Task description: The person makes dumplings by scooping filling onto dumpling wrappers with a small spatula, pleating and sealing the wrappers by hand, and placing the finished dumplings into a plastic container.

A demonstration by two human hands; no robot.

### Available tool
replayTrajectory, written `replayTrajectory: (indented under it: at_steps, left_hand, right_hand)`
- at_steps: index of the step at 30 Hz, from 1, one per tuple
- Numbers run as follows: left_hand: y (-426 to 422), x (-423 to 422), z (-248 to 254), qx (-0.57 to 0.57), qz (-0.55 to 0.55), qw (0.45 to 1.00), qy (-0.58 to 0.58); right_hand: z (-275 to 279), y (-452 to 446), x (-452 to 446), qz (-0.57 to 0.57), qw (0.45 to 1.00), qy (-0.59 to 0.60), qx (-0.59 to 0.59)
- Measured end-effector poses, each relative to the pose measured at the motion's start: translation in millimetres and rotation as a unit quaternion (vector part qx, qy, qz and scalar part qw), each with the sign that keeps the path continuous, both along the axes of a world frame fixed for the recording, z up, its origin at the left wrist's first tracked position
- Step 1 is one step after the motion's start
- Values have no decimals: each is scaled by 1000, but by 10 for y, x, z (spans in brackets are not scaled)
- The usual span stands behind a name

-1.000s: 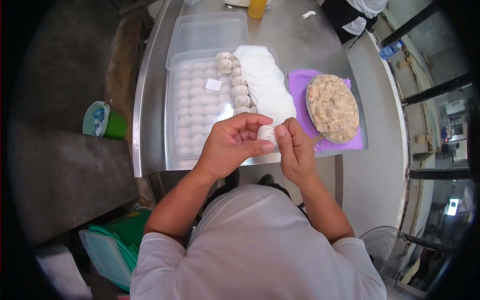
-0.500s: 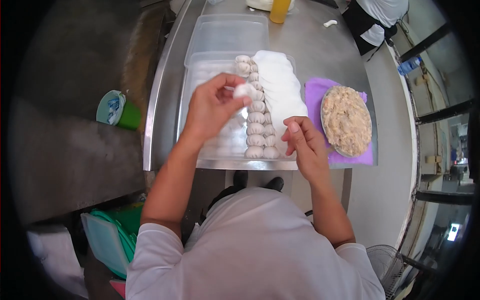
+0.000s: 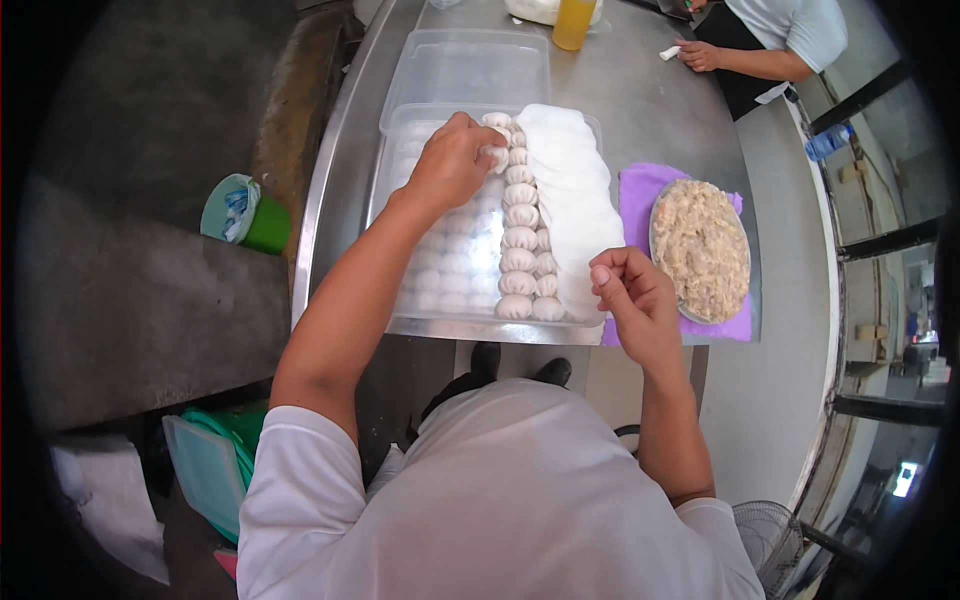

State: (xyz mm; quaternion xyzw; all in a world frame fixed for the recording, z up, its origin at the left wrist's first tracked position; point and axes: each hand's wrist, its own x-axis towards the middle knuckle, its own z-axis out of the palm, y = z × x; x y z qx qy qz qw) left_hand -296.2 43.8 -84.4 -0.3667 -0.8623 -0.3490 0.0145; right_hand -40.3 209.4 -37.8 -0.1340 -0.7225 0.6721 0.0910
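Observation:
My left hand (image 3: 450,165) is closed on a pleated white dumpling (image 3: 495,157), held at the far end of the dumpling row in a clear plastic tray (image 3: 400,300). Pleated dumplings (image 3: 518,238) line up toward me. Beside them, overlapping white dough wrappers (image 3: 568,180) cover the right part of the tray. My right hand (image 3: 640,300) hovers near the tray's right front corner, thumb and fingers closed together; whatever they may hold is hidden. Close by on the right is an oval bowl of pale chunky filling (image 3: 700,250), resting on a purple cloth (image 3: 632,195).
A clear lid or second tray (image 3: 470,65) lies behind the dumplings on the steel table (image 3: 660,110). A yellow container (image 3: 573,25) stands at the back. Another person's hand (image 3: 698,55) touches a white piece at the far right. A green bin (image 3: 265,225) is at left.
My left hand has carried the dumpling away from me to the row's far end. My right hand has shifted slightly right and down. The other person's hand has come to the white piece.

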Motion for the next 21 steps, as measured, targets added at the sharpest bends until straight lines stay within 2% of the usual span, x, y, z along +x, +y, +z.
replayTrajectory:
  at_steps: [5, 8, 9, 11, 12, 14, 16, 21]
  left_hand:
    - [11, 24, -58, 10, 1, 1000, 14]
    - [2, 86, 3, 27, 12, 1000, 3]
    - [12, 84, -3, 6, 31, 999, 6]
    - [38, 70, -7, -15, 52, 998, 11]
    - [68, 59, -10, -18, 55, 998, -4]
    - [112, 66, -18, -20, 60, 998, -21]
    - [115, 102, 5, -36, 72, 997, 13]
    - [-63, 161, 257, -27, 78, 997, -14]
  right_hand:
    - [23, 228, -203, -9, 999, 3, 42]
    - [107, 397, -536, -4, 982, -11, 190]
    - [103, 444, -670, -2, 982, -11, 191]
    - [83, 527, -952, 25, 956, 13, 292]
    - [102, 556, -1093, 27, 956, 13, 292]
    - [136, 581, -1348, 86, 917, 26, 389]
    - [165, 565, -1549, 109, 904, 9, 413]
    - [83, 572, -1899, 179, 864, -2, 471]
